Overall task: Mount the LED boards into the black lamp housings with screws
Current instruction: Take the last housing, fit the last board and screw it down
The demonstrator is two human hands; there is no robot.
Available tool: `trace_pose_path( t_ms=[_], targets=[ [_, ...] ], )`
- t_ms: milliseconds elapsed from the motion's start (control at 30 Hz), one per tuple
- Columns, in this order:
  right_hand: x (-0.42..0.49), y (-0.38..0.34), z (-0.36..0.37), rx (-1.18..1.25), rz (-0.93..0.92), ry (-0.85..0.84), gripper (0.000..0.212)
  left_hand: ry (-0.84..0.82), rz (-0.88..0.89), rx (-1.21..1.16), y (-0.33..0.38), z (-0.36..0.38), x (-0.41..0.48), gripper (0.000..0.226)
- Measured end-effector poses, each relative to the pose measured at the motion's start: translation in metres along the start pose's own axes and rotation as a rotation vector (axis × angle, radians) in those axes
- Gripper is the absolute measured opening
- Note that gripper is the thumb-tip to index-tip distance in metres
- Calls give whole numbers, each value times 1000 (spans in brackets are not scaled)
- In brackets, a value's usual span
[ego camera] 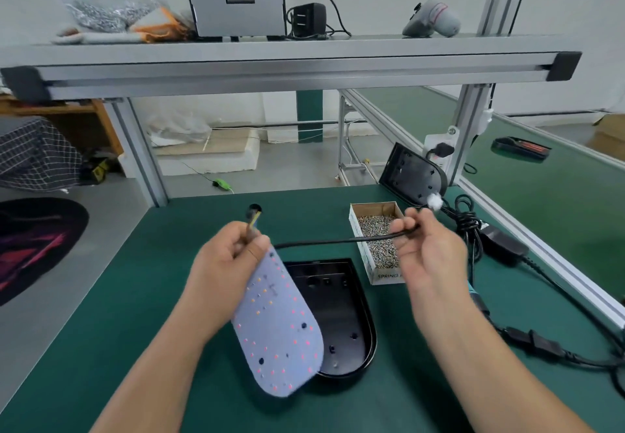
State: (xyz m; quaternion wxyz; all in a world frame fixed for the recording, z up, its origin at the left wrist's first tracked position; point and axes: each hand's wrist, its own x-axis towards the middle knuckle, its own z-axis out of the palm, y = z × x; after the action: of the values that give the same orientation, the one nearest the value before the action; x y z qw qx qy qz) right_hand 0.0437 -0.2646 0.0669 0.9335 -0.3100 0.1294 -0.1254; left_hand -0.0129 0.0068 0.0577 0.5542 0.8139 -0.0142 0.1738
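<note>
Head view looks down on a green desk (135,297) with both bare forearms reaching in from the bottom of the frame. The left grip (230,256), left of centre, is curled closed around the narrow top end of the LED board (277,331) and around a bundle of coloured wire ends (253,221) that stick up above the thumb. The board hangs from this grip toward the lower centre, tilted, with its dotted LED face toward the camera. Its rounded lower end is held above the desk and covers the left rim of the black lamp housing (341,314). That housing lies flat and open side up at the centre of the frame, just right of the board and below and between the two grips.

The right grip (429,253), right of centre, pinches a black cable (324,240) between thumb and fingers. The cable runs in a shallow line from the left grip, across above the top end of the housing, to the right grip.

An open cardboard box of screws (378,239) sits just behind the right grip. A second black housing (412,175) leans upright at the desk's far right edge, beside a coiled lead and a power adapter (504,246).
</note>
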Motion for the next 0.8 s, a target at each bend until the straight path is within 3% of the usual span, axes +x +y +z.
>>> trace_pose_path(
  t_ms=[167, 233, 300, 400, 500, 633, 800],
  targets=[
    [15, -6, -21, -271, -165, 13, 17, 155, -171, 72, -34, 0, 13, 29],
    [9, -4, -20, -500, -283, -135, 21, 191, -196, 126, -40, 7, 11, 35],
    [-1, 1, -16, -923, -403, -335, 29, 207, -214, 166, -44, 14, 8, 39],
    [-21, 15, -5, -1435, -521, -582, 15, 192, -204, 184, -46, 23, 4, 43],
    [-34, 29, 0, -1823, -650, -781, 16, 164, -204, 189, -45, 24, 2, 42],
    [-31, 35, 3, -1940, -699, -801, 17, 46, -276, 164, -40, 26, 2, 41],
    [-20, 36, -4, -1767, -504, -653, 16, -77, -353, 11, -28, 35, 0, 41]
  ],
)
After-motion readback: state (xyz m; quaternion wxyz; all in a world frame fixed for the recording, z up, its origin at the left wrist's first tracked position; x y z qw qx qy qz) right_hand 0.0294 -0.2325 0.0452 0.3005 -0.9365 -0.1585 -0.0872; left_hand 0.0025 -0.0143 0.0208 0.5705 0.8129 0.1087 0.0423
